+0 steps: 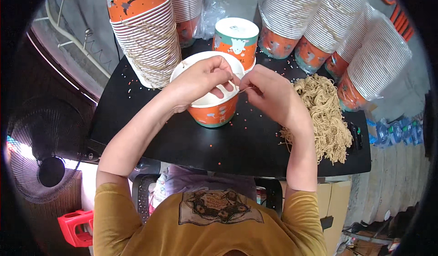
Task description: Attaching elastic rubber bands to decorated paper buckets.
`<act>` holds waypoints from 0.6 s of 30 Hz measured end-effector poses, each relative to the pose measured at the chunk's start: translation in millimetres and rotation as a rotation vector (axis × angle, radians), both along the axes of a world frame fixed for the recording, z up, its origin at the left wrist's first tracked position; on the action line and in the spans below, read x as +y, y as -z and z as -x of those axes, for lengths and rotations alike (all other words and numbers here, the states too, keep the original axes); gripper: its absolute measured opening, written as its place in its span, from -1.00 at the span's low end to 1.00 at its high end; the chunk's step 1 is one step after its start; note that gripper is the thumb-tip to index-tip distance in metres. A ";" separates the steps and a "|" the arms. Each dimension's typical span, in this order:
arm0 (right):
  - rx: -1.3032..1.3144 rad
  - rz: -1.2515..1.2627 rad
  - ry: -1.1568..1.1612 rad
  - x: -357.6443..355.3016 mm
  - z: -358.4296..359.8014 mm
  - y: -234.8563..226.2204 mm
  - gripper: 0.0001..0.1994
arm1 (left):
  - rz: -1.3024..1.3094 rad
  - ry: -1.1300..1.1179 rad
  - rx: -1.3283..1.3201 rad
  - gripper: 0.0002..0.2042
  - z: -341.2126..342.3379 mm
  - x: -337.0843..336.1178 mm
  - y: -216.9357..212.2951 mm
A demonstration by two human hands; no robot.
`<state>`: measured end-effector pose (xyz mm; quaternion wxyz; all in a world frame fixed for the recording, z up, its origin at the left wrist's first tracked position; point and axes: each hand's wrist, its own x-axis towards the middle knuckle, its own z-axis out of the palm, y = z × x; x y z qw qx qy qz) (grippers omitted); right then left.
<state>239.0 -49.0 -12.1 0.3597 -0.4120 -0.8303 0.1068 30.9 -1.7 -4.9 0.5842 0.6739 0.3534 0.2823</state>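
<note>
An orange and green paper bucket (213, 114) with a white rim stands upright on the black table in front of me. My left hand (212, 79) reaches over its mouth, some fingers inside against the wall, thumb and forefinger closed at the right side of the rim. Just outside that rim, my right hand (269, 94) pinches what looks like a thin tan cord (243, 89). The fingertips of both hands nearly meet there, hiding part of the cord. To the right lies a large loose heap of tan cords (321, 119).
A tall stack of nested buckets (148, 50) with cords on them stands at the left. Behind my hands is an upturned bucket (236, 43). Plastic-wrapped stacks (292, 14) line the back right. Small pellets dot the black table (182, 151). A fan (50, 171) stands left.
</note>
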 end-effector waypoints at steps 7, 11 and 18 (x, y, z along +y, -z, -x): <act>0.184 0.231 -0.060 3.5 -1.7 -8.2 -0.90 | 0.089 0.068 -0.061 -0.90 -15.8 11.8 9.5; 0.283 0.378 -0.083 17.8 -8.2 -7.2 -0.91 | 0.127 0.089 -0.029 -0.90 -23.0 13.8 15.8; 0.484 0.533 -0.290 45.8 -7.6 -1.8 -0.91 | 0.153 0.196 0.043 -0.84 -26.5 14.6 22.5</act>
